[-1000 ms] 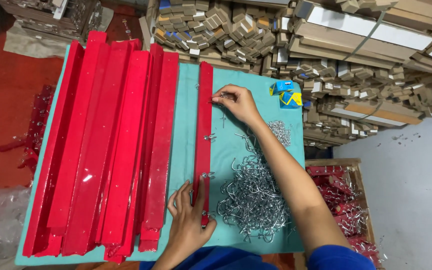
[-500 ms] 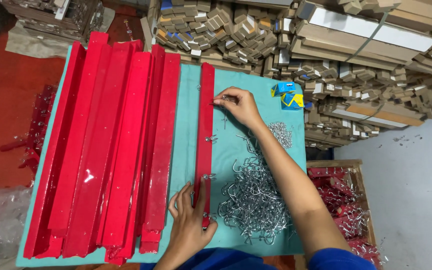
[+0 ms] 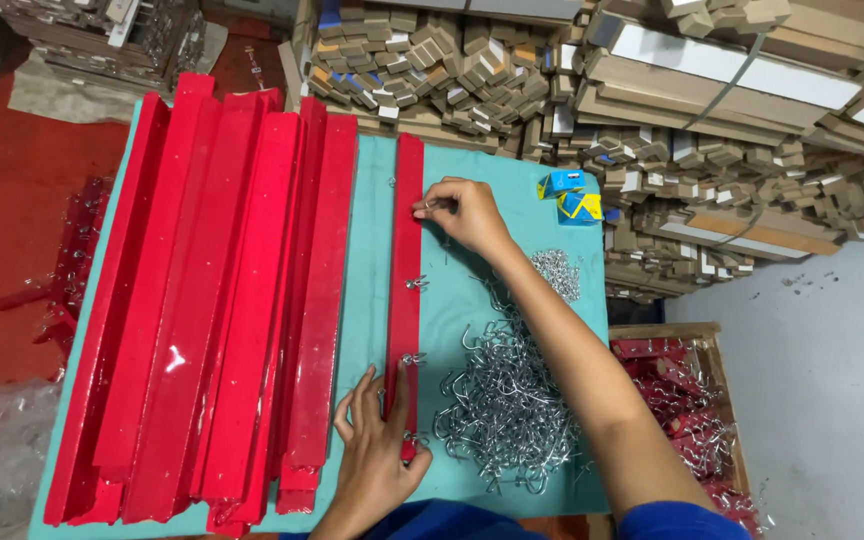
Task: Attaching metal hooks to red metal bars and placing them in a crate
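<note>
Overhead view: a single red strip [image 3: 405,290] lies lengthwise on the teal tabletop [image 3: 367,330]. The left hand [image 3: 377,455] presses flat, fingers spread, on its near end. The right hand [image 3: 462,212] pinches a small metal hook [image 3: 430,205] against the far end, apparently mid-fitting; seating it likely needs a steady push.

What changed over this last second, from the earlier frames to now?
Very little. The right hand remains at the far part of the single red strip, its fingertips pinching a small metal piece against the strip's edge; any shift is too slight to name. The left hand still presses the near end of the strip. The stacked red strips, the pile of metal hooks and the teal table stayed as they were.
</note>
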